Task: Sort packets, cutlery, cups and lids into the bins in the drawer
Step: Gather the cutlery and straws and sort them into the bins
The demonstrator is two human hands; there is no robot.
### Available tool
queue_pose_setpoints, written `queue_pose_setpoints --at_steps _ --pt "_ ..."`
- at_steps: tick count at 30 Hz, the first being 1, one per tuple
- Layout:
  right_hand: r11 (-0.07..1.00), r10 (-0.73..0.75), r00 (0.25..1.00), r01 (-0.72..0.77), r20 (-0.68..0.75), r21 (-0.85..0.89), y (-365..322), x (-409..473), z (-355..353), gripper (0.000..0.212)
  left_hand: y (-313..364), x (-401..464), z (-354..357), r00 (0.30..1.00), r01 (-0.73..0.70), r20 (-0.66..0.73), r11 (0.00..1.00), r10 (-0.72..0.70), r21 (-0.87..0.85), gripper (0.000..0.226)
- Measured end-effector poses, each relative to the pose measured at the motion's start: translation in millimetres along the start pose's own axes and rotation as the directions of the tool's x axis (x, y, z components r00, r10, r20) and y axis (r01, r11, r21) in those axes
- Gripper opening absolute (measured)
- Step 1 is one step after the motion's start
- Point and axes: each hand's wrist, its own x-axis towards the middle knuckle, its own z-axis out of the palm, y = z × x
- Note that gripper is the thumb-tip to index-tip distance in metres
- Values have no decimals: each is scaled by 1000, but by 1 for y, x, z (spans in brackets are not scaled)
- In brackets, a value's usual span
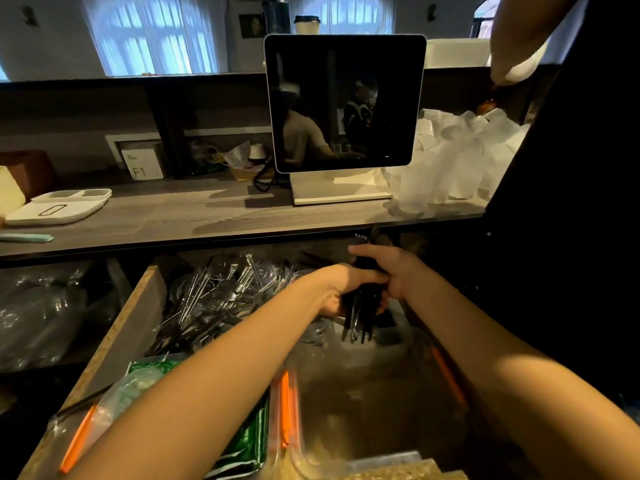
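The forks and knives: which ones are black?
The bundle of black plastic cutlery gripped in both hands is black. The loose pile of clear-wrapped cutlery in the drawer's back looks silvery.

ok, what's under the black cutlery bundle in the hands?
Under the black cutlery bundle, gripped by the left hand and right hand, a pale bin in the drawer. Its contents are too dark to tell.

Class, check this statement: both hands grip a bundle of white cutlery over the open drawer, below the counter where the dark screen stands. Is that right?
Not quite. In the head view the left hand and right hand grip a bundle of black cutlery, not white. The rest holds: it hangs over the open drawer, below the counter where the dark screen stands.
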Motion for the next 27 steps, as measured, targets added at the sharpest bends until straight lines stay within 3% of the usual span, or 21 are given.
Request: queue_pose_setpoints --at_steps 3,6,10,12,16,19,22,25,27 --pt "996 1 1000 -2 2 84 -2 11 -6 22 1 7 -7 1000 14 24 999 -13 -44 19" --pt "970 -37 999 42 -25 241 -10 22 -16 23 1 13 -19 1000 3 21 992 0 -130 52" --pt "957 -98 985 132 -142 259 -16 43 -33 22 0 26 -33 981 -121 -178 961 78 -247 53" --pt "980 -90 978 121 -191 160 -12 53 -35 7 -2 32 -34 973 -152 -215 944 90 -292 57" --pt "996 -92 955 92 -282 -13 1 70 -32 40 -8 45 -25 962 -144 -264 958 76 -246 53" --pt "980 -200 948 188 -249 -69 6 77 -29 41 -15 51 -31 940 -126 -334 978 65 -164 51" --pt "945 -308 920 267 -240 -189 6 81 -31 38 -19 51 -45 935 -165 -345 962 82 -218 53" --pt "932 -229 936 132 -267 -337 20 98 -34 55 -22 49 -55 933 -208 -346 932 98 -298 53" --pt "889 -143 959 17 -244 -457 30 90 -26 55 -22 47 -56 930 -234 -350 911 108 -341 54"
